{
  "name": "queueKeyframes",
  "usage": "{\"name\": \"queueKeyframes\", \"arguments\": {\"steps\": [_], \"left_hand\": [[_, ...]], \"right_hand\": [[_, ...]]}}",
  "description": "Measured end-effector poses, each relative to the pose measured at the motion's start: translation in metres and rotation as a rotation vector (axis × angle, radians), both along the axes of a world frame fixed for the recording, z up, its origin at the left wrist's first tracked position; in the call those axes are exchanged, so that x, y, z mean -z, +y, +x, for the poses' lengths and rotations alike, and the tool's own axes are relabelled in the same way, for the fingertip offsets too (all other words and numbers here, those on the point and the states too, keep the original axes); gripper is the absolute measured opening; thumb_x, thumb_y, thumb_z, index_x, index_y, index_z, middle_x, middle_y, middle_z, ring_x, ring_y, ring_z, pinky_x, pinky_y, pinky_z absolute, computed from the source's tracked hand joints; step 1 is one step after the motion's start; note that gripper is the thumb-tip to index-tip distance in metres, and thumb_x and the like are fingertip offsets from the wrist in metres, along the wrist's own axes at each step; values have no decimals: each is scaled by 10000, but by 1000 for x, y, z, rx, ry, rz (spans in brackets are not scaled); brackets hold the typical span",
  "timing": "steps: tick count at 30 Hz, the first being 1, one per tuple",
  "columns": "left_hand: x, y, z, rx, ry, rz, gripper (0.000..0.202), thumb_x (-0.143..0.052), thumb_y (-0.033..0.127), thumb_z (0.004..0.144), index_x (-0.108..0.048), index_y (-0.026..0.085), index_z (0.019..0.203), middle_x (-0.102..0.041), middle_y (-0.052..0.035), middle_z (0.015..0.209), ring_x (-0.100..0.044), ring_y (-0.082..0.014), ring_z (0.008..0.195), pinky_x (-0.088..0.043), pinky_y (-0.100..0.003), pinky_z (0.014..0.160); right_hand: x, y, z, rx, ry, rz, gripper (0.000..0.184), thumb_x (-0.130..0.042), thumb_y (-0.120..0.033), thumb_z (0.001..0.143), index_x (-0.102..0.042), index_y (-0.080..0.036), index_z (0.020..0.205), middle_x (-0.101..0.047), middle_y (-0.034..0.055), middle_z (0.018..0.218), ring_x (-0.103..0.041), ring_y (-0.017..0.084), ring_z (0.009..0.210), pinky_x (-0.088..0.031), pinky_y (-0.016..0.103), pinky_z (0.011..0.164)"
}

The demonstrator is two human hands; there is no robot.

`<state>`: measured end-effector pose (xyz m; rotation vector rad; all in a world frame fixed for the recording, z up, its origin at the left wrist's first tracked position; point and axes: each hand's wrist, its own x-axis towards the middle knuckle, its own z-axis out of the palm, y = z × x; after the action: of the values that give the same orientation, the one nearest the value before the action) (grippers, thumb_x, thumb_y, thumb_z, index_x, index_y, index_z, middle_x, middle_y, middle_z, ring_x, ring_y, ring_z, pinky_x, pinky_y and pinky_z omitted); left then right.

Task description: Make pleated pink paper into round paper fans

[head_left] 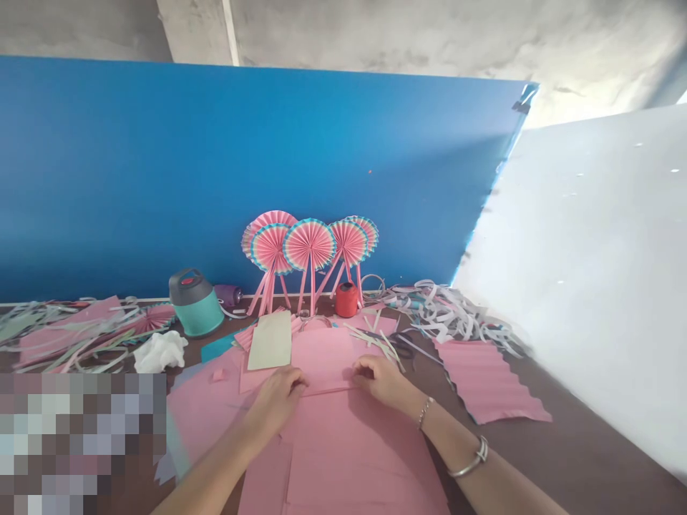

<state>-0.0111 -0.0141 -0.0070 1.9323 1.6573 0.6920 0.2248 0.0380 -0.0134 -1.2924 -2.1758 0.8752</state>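
A pink paper sheet (325, 350) is held between my two hands, its near edge showing a narrow fold. My left hand (280, 392) pinches the sheet's left side, fingers closed. At the right side, my right hand (382, 383) has thumb and fingers curled together on the same edge. Beneath lies a stack of larger pink sheets (359, 450), running toward me. A pale green card (270, 341) rests just beyond my left hand. Beyond my right hand lie pale paper strips (376, 340) and dark-handled scissors (405, 345).
Pleated round paper fans (310, 244) lean against the blue partition (161, 157). A red thread spool (346, 300), a teal container (198, 315) and crumpled white tissue (159, 352) stand around. Curled strips (456, 315) and a wavy pink sheet (491, 383) lie right. The lower-left corner is pixelated.
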Motion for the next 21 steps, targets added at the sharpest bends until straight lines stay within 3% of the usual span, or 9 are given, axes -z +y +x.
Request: {"name": "queueKeyframes", "arguments": {"steps": [13, 18, 21], "left_hand": [[3, -1, -1, 34, 83, 16, 209, -405, 157, 815, -604, 209, 776, -647, -34, 855, -591, -181, 868, -418, -291, 788], [-8, -7, 2, 96, 210, 43, 267, -351, 130, 854, -607, 208, 864, -606, -39, 894, -549, -184, 898, -398, -297, 801], [-18, -12, 6, 129, 375, 59, 358, -345, 107, 858, -632, 257, 1012, -569, -38, 930, -515, -202, 912, -381, -305, 787]], "right_hand": [[5, 3, 0, 14, -35, 12, 59, -560, -142, 705, -609, -167, 685, -623, 15, 670, -533, 138, 618, -357, 224, 558], [6, 1, -1, 9, -59, 41, 88, -547, -95, 688, -587, -172, 674, -603, 4, 677, -522, 134, 628, -352, 221, 565], [6, -2, 0, -20, -82, 90, 132, -522, -82, 714, -600, -174, 770, -608, 11, 745, -529, 135, 659, -361, 226, 591]]}}
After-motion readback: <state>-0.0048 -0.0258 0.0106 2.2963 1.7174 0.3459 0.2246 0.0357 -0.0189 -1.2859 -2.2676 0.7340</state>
